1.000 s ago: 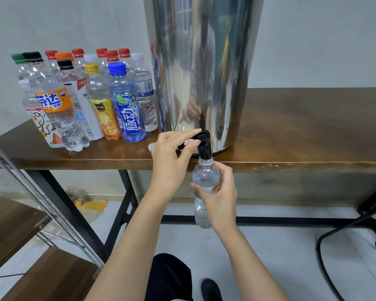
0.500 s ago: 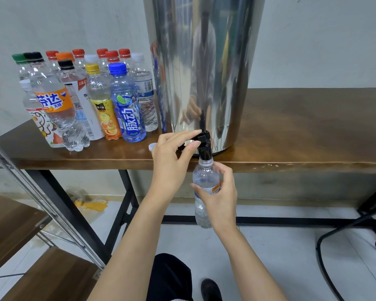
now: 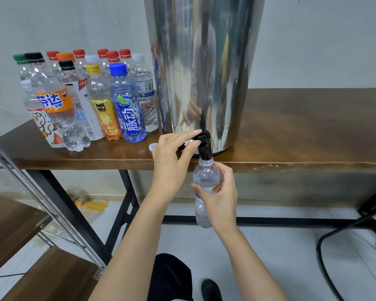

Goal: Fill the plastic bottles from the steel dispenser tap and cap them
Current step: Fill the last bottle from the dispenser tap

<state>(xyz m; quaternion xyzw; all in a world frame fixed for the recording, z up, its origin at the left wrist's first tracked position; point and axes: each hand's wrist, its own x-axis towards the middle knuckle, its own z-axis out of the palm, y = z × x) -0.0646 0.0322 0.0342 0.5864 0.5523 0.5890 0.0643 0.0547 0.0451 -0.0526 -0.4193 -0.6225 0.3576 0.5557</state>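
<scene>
Two grips busy: left grip (image 3: 172, 159) pinches black tap (image 3: 205, 146) lever on steel dispenser (image 3: 204, 61); right grip (image 3: 220, 198) wraps uncapped clear bottle (image 3: 205, 177), mouth at spout, below desk (image 3: 302, 137) edge. White cap (image 3: 153, 146) on desk beside left grip.

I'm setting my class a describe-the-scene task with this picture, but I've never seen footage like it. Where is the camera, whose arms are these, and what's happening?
No machine here: the camera sits on a person's head and looks down, so both bare arms are that person's own. The left hand pinches the black tap low on the tall steel dispenser. The right hand grips a clear, uncapped plastic bottle, its mouth right under the tap. The dispenser stands on a brown wooden table. Left of it stand capped bottles, and a loose white cap lies near the table's front edge.
</scene>
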